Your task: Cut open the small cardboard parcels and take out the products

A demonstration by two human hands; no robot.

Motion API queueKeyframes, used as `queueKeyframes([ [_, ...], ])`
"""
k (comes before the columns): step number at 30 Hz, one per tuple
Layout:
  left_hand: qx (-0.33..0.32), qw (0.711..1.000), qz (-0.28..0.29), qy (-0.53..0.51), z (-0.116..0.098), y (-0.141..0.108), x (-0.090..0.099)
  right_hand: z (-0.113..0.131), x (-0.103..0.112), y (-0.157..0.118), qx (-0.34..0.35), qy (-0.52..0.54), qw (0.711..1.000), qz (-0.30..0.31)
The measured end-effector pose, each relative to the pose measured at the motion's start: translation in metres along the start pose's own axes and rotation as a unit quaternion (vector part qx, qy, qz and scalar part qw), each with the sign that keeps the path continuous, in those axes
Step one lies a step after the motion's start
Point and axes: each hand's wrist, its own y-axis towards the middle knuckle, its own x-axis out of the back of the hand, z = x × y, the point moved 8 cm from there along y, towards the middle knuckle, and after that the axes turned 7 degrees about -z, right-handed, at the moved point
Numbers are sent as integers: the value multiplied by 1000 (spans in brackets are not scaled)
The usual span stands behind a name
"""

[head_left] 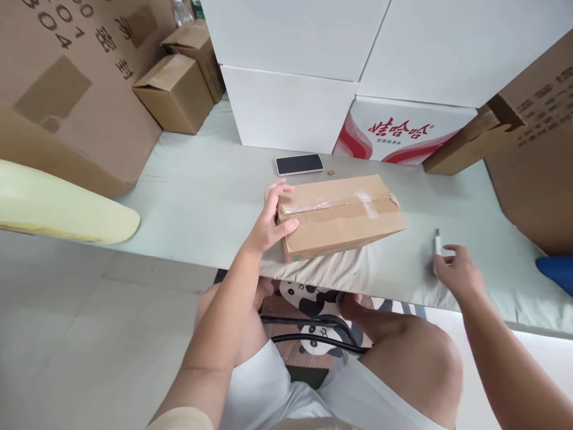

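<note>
A taped brown cardboard box [340, 224] lies on the pale green cloth-covered surface in front of me. My left hand [271, 221] grips its left end, thumb on the top face and fingers over the far corner. To the right of the box, my right hand [459, 272] holds a small white tool [437, 243] with a dark tip pointing away from me. The tool's lower part is hidden by the fingers. Clear tape with a loose end runs along the box's top seam.
Behind the box lie a phone [299, 164] and a small brown piece [330, 172]. White cartons [290, 107] are stacked at the back. Small boxes [179, 95] and a yellow roll [67, 206] are at left, a narrow open box [470, 143] and blue object [557, 273] at right.
</note>
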Motion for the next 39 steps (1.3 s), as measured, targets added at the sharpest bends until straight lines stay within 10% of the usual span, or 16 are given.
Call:
queueKeyframes([
  [3,41,991,13,-126,9,-4,-6,27,14,-19,-79,199,977,-26],
  [7,26,973,-5,-229,8,-4,-6,98,42,-54,-20,464,885,-37],
  [13,-4,957,2,-290,9,3,-10,219,76,-112,204,499,842,-31],
  [17,-8,961,-1,-277,11,7,-10,259,60,-128,253,504,824,57],
  [20,-22,969,-22,-246,11,7,-6,258,44,-125,217,489,836,125],
  [30,-29,979,-89,-179,8,8,3,221,51,-98,158,480,861,-61],
  [39,-59,985,-93,-133,7,7,4,220,37,-104,177,404,893,-88],
])
